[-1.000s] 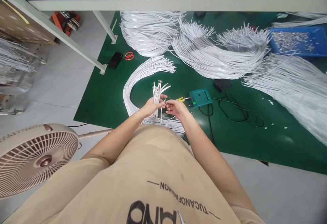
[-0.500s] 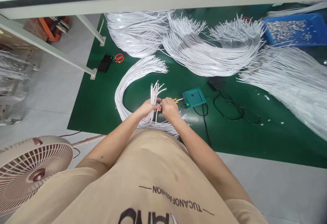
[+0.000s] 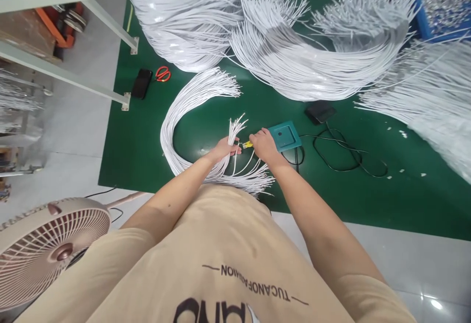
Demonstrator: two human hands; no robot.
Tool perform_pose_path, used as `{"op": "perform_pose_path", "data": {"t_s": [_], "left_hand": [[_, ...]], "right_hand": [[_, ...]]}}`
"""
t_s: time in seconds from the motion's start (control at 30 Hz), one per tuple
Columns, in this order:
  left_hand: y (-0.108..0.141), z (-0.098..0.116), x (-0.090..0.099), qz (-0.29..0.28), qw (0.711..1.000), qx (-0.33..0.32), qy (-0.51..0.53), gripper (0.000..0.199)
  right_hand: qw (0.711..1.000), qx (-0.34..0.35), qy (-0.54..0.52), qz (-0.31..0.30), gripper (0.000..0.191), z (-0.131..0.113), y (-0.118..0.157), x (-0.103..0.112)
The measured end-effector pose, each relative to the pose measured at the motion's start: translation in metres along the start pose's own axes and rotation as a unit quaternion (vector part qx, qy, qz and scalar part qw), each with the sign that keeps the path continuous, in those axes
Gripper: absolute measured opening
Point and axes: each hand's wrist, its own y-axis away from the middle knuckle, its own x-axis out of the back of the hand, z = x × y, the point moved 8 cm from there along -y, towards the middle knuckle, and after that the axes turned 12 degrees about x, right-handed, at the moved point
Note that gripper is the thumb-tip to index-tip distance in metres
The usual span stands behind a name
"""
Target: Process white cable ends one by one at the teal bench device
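My left hand (image 3: 225, 150) is closed around a bundle of thin white cables (image 3: 235, 130), whose loose ends fan out above the fingers. A few cable ends stick out toward the right. My right hand (image 3: 263, 144) is closed on a short yellow piece (image 3: 248, 144) with a pale tip, just right of the left hand's fingertips. One white cable curves up to the right hand from below. Directly beside that hand is a teal box (image 3: 286, 136) with a recessed top, partly covered by it. The rest of the cable bundle (image 3: 170, 124) curls in a C on the green mat.
Large heaps of white cables (image 3: 294, 75) lie across the back of the green mat (image 3: 331, 193). A black adapter (image 3: 321, 112), a phone (image 3: 142, 84), red-handled scissors (image 3: 162, 73) and a blue tray (image 3: 425, 16) of small parts are around. A fan (image 3: 61, 252) stands at left.
My right hand has moved right, away from the left hand, to the yellow piece by the teal box. My left hand still grips the cables. The view has shifted slightly.
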Motion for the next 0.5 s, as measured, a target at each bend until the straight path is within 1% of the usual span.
{"op": "perform_pose_path", "data": {"t_s": [0.13,0.33,0.5], "left_hand": [[-0.007,-0.003,-0.004,0.024,1.000,0.019,-0.007,0.044],[-0.016,-0.011,-0.011,0.050,0.996,0.045,-0.055,0.046],[-0.015,-0.015,-0.014,0.042,0.996,0.058,-0.057,0.043]], "right_hand": [[1.000,-0.007,-0.013,0.010,0.030,0.003,-0.003,0.000],[1.000,-0.012,-0.015,0.007,0.029,0.008,-0.005,-0.004],[1.000,-0.004,-0.013,-0.002,0.027,0.007,-0.005,-0.004]]}}
